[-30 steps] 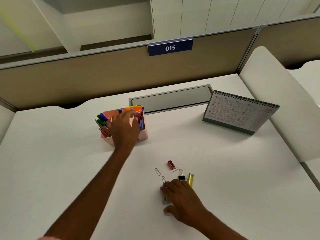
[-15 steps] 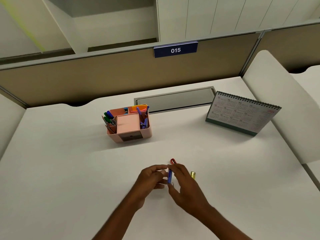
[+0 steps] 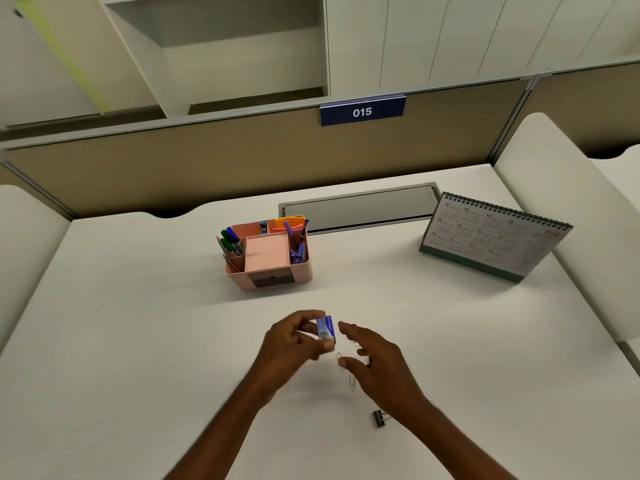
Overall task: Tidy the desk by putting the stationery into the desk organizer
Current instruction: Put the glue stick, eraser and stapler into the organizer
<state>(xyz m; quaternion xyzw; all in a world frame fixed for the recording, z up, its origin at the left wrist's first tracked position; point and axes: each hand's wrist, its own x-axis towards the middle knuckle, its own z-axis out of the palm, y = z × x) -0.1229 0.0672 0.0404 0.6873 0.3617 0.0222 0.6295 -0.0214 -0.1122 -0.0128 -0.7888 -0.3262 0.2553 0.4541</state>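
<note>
Pinches small blue box [image 3: 326, 329] in left hand [image 3: 291, 344] above desk, well short of desk organizer [image 3: 273, 282]. Holds right hand [image 3: 381, 362] loosely spread, empty, over paper clips [image 3: 352, 382]. Risks dropping box from light fingertip pinch, likewise scattering clips with stray sweep.

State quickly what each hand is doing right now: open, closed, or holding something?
Left hand: pinches a small blue box.
Right hand: open, holding nothing.
</note>
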